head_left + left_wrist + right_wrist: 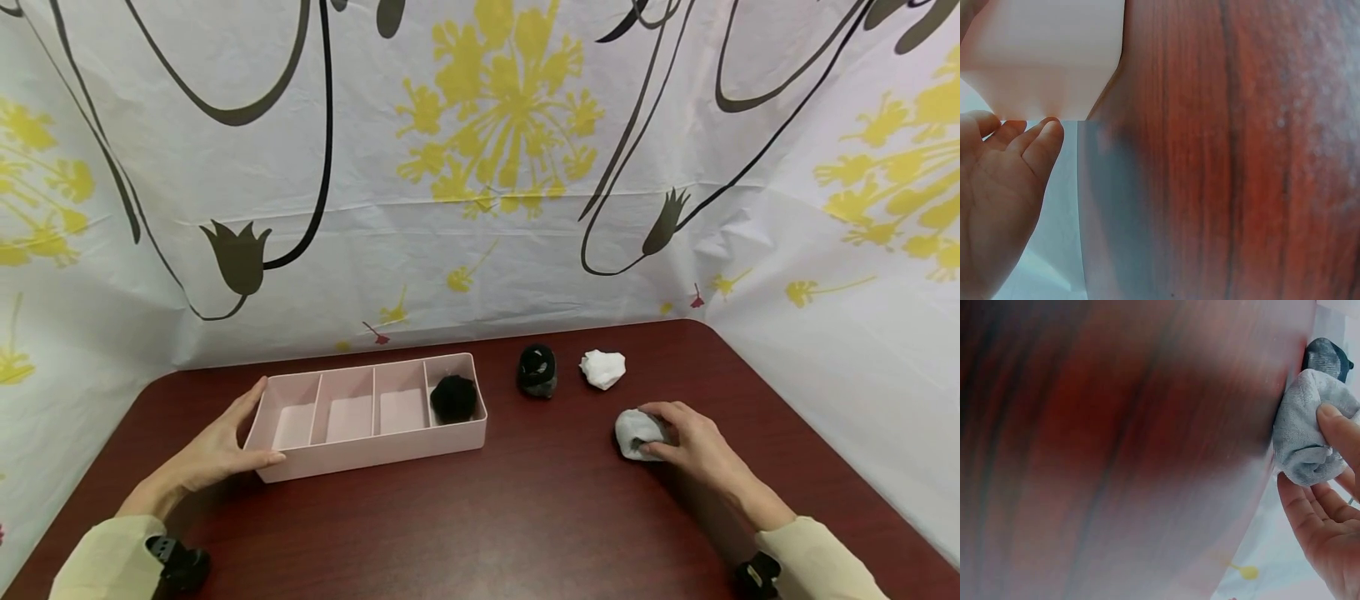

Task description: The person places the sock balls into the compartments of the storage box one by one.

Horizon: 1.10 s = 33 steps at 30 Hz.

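Observation:
A pink divided tray (375, 452) stands at the left of the table. My left hand (213, 446) grips its left end, the thumb along the front wall and the fingertips at the end wall, as the left wrist view also shows. A dark fuzzy ball (453, 399) lies in the rightmost compartment; the other compartments hold nothing. At the right, my right hand (693, 442) holds a rolled grey sock (1310, 425) between thumb and fingers, low over the table. Its folded opening shows in the right wrist view.
Behind the grey sock lie a rolled black-and-grey sock (537, 372) and a crumpled white cloth bundle (602, 368). The dark red wooden table (480, 525) ends at a patterned white sheet (480, 275) that hangs behind it and along the sides.

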Tool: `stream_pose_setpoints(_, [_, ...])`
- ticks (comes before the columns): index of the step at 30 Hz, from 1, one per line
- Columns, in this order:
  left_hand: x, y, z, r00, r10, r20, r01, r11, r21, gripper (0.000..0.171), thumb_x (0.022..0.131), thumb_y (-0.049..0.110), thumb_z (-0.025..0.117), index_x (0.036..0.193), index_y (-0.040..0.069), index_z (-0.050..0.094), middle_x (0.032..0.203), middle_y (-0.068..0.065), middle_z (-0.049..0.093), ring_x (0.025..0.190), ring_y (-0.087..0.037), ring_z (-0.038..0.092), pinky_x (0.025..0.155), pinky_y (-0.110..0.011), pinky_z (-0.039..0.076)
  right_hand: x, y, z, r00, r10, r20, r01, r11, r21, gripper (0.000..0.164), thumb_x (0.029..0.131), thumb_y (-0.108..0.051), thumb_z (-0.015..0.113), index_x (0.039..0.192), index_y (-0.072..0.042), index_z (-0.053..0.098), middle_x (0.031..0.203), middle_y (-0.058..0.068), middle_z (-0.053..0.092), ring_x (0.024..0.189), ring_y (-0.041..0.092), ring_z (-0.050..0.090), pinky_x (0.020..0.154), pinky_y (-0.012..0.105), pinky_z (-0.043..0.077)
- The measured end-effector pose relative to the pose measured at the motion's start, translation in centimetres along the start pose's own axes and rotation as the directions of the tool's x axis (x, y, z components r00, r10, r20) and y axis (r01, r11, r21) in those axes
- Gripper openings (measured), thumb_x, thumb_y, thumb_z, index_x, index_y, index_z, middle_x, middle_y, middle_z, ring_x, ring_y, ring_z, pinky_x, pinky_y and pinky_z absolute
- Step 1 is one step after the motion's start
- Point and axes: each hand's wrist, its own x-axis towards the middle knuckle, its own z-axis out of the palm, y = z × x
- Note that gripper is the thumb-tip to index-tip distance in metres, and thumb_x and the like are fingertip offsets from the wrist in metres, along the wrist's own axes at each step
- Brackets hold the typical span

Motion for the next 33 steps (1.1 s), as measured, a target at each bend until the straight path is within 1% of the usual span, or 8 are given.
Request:
stream_pose_setpoints(5, [0.0, 0.1, 0.0, 1.0, -0.004, -0.003, 0.004, 1.0, 0.004, 0.113, 0.069, 0.019, 0.079, 0.153, 0.013, 0.002, 0.151, -0.032, 0.009, 0.133, -0.052, 0.014, 0.096, -0.072, 0.017, 0.1, -0.4, -0.1, 1.0, 0.029, -0.012, -0.029, 0.999, 0.026, 0.045, 0.062, 0.0, 0.083, 0.104, -0.007, 0.065, 0.093, 0.003, 0.062, 0.077, 0.007, 0.058, 0.063, 0.025, 0.051])
stream_pose_setpoints(7, [-0.1, 0.1, 0.0, 1.0, -0.006, -0.005, 0.006, 1.0, 0.007, 0.113, 0.069, 0.019, 0.079, 0.153, 0.013, 0.002, 0.151, -0.032, 0.009, 0.132, -0.052, 0.014, 0.096, -0.072, 0.018, 0.2, -0.6, -0.2, 0.999, 0.024, -0.029, -0.023, 0.999, 0.028, 0.046, 0.062, 0.001, 0.083, 0.104, -0.007, 0.066, 0.093, 0.002, 0.063, 0.078, 0.005, 0.057, 0.064, 0.024, 0.051])
stream_pose_setpoints(11, [-0.1, 0.1, 0.0, 1.0, -0.002, -0.002, 0.002, 1.0, 0.008, 0.113, 0.069, 0.019, 0.079, 0.153, 0.013, 0.002, 0.151, -0.032, 0.009, 0.133, -0.052, 0.013, 0.096, -0.071, 0.017, 0.8, -1.5, -0.2, 0.998, 0.016, -0.067, -0.011, 0.996, 0.085, 0.047, 0.063, 0.002, 0.082, 0.107, -0.005, 0.065, 0.095, 0.002, 0.063, 0.082, 0.0, 0.056, 0.066, 0.02, 0.051])
stream_pose_setpoints(16, [-0.1, -0.1, 0.0, 1.0, 0.012, -0.002, -0.012, 1.0, -0.001, 0.113, 0.07, 0.019, 0.078, 0.153, 0.012, 0.002, 0.151, -0.032, 0.009, 0.133, -0.052, 0.013, 0.1, -0.068, 0.015, 2.7, -3.8, -0.2, 0.993, 0.034, -0.116, -0.016, 0.988, 0.155, 0.047, 0.065, 0.0, 0.082, 0.109, -0.006, 0.066, 0.098, 0.003, 0.065, 0.086, 0.0, 0.056, 0.07, 0.009, 0.045])
stream_pose_setpoints(19, [-0.1, -0.1, 0.1, 1.0, 0.012, -0.003, -0.012, 1.0, -0.008, 0.113, 0.07, 0.018, 0.078, 0.152, 0.011, 0.002, 0.151, -0.032, 0.009, 0.133, -0.052, 0.013, 0.099, -0.069, 0.015, 4.2, -5.6, 0.1, 0.99, 0.055, -0.126, -0.028, 0.979, 0.202, 0.046, 0.067, -0.001, 0.082, 0.11, -0.005, 0.066, 0.101, 0.006, 0.066, 0.089, 0.002, 0.054, 0.073, 0.007, 0.042])
stream_pose_setpoints(24, [-0.1, 0.1, 0.1, 1.0, 0.007, -0.005, -0.007, 1.0, -0.013, 0.113, 0.069, 0.018, 0.079, 0.152, 0.01, 0.003, 0.15, -0.033, 0.009, 0.133, -0.053, 0.013, 0.096, -0.072, 0.016, 7.1, -8.6, 1.2, 0.992, 0.087, -0.089, -0.046, 0.918, 0.393, 0.045, 0.07, 0.001, 0.079, 0.112, -0.003, 0.064, 0.107, 0.009, 0.065, 0.09, 0.003, 0.056, 0.073, 0.013, 0.048])
stream_pose_setpoints(26, [-0.1, 0.1, 0.1, 1.0, 0.008, -0.004, -0.008, 1.0, -0.014, 0.113, 0.069, 0.018, 0.079, 0.152, 0.011, 0.003, 0.151, -0.032, 0.009, 0.133, -0.053, 0.013, 0.096, -0.072, 0.016, 8.3, -9.8, 1.7, 0.993, 0.079, -0.087, -0.033, 0.897, 0.44, 0.044, 0.071, 0.001, 0.079, 0.113, -0.003, 0.064, 0.106, 0.009, 0.065, 0.091, 0.006, 0.057, 0.074, 0.016, 0.049])
stream_pose_setpoints(33, [-0.1, 0.0, 0.2, 1.0, 0.01, -0.005, -0.01, 1.0, -0.009, 0.113, 0.069, 0.018, 0.079, 0.153, 0.012, 0.002, 0.151, -0.032, 0.009, 0.133, -0.052, 0.012, 0.097, -0.071, 0.016, 12.3, -14.0, 3.7, 0.995, 0.011, -0.1, 0.038, 0.88, 0.473, 0.045, 0.071, -0.003, 0.08, 0.113, -0.004, 0.065, 0.106, 0.009, 0.064, 0.092, 0.018, 0.059, 0.075, 0.033, 0.052])
